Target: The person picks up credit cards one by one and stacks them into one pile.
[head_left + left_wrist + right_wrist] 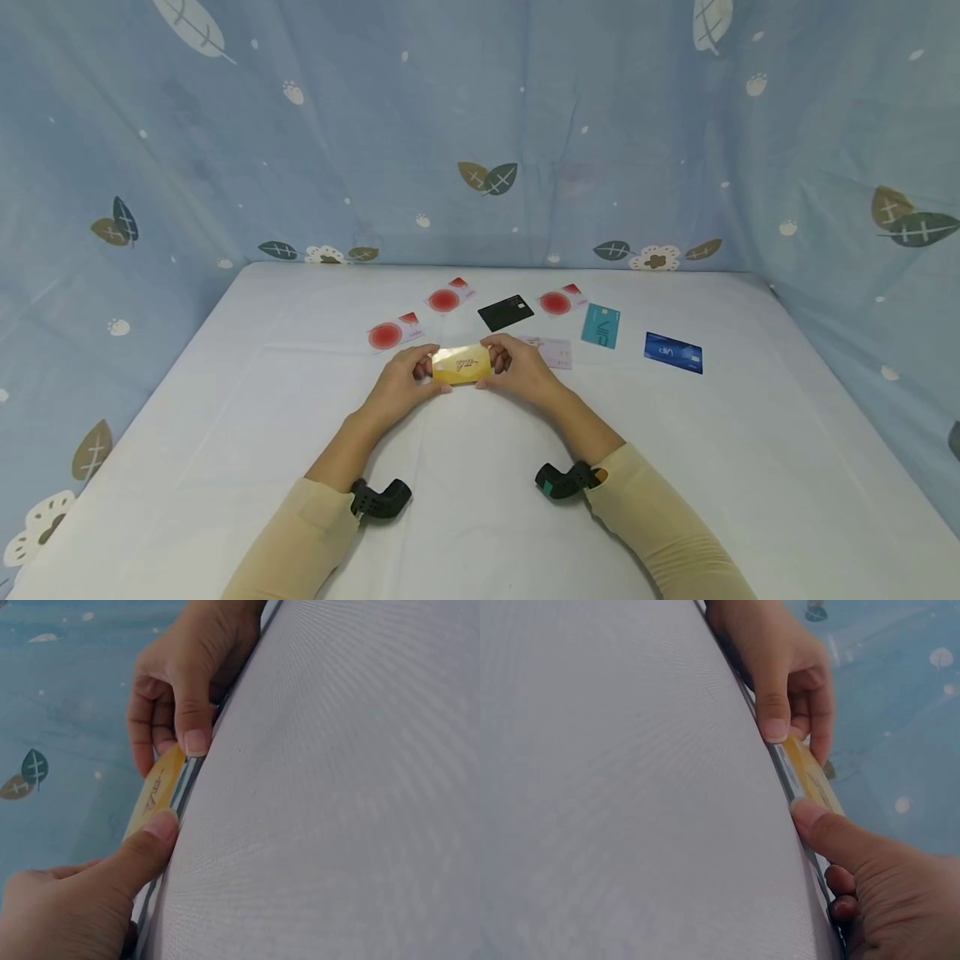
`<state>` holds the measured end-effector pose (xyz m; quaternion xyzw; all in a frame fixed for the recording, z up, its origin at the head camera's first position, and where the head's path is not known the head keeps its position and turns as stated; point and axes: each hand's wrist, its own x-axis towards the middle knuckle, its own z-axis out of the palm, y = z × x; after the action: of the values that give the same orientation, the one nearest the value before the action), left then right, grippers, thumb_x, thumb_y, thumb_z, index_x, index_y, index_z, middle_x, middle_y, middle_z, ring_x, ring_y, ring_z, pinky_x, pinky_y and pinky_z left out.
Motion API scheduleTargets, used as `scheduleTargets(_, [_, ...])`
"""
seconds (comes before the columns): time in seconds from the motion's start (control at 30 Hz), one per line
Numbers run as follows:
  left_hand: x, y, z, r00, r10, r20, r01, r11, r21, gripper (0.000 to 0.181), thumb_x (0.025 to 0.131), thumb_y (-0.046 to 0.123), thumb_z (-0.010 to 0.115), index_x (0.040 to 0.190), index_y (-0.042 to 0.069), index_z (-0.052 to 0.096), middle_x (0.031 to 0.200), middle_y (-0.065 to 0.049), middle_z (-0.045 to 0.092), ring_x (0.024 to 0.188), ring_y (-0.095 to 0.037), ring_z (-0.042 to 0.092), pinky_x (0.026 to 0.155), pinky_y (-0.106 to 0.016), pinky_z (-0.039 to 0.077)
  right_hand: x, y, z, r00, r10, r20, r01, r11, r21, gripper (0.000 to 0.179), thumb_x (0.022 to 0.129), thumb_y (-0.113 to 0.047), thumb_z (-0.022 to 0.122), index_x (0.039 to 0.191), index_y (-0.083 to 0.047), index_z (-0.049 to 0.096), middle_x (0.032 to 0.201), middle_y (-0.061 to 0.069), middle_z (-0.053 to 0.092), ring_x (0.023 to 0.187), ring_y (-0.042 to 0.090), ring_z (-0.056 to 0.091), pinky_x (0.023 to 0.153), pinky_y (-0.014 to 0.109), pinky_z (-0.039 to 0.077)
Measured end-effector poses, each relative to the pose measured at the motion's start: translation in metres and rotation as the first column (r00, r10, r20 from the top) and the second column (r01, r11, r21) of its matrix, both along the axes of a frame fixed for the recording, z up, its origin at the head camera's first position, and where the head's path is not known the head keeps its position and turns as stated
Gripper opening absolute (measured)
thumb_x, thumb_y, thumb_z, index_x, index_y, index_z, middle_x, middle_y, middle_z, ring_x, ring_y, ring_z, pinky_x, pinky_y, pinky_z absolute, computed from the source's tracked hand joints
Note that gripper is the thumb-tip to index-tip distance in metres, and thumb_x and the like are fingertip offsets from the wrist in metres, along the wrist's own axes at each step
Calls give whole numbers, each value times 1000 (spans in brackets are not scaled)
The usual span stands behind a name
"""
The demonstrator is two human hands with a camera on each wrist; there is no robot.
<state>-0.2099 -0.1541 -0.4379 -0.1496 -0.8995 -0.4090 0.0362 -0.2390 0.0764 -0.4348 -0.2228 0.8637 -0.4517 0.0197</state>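
Note:
A shiny yellow card (461, 364) with dark lettering is held between both hands in the middle of the table. The left hand (399, 385) pinches its left end, thumb along the near edge and fingers behind. At the opposite end, the right hand (522, 372) grips it the same way. Both wrist views show the thumbs on the near edge, with the yellow card (156, 791) tilted up and its printed face partly showing. A pale pink card (555, 353) lies just behind the right hand, partly covered by it.
Behind the hands lie a black card (506, 312), a teal card (601, 326) and three cards with red circles, the nearest one a red-circle card (395, 333) by the left hand. A blue card (673, 352) lies to the right. A patterned blue curtain (420, 125) surrounds the white table (225, 467).

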Motion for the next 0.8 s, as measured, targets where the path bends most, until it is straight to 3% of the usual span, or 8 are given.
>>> scheduleTargets(0.27, [0, -1, -1, 1000, -6, 21, 7, 998, -56, 64, 77, 28, 79, 131, 6, 52, 92, -5, 48, 88, -20, 45, 76, -33, 41, -3, 1, -3, 1000, 15, -11, -15, 1000, 11, 62, 68, -16, 85, 121, -6, 57, 87, 3, 56, 73, 14, 51, 66, 20, 45])
scheduleTargets(0.57, [-4, -2, 1, 999, -41, 3, 41, 999, -11, 61, 74, 26, 81, 125, 6, 57, 84, -3, 51, 81, -18, 46, 72, -31, 41, -3, 5, 5, 998, 27, 60, -27, 1000, 8, 63, 68, -18, 85, 122, -2, 57, 85, 3, 57, 73, 13, 51, 66, 21, 45])
scheduleTargets(0.8, [-1, -2, 1, 997, -51, 64, 51, 999, 6, 61, 73, 26, 82, 126, 8, 57, 83, 0, 53, 78, -16, 48, 68, -26, 42, 6, 8, 12, 991, 13, 134, -21, 998, 63, 63, 71, -16, 83, 127, -3, 56, 88, 3, 58, 77, 13, 53, 69, 20, 46])
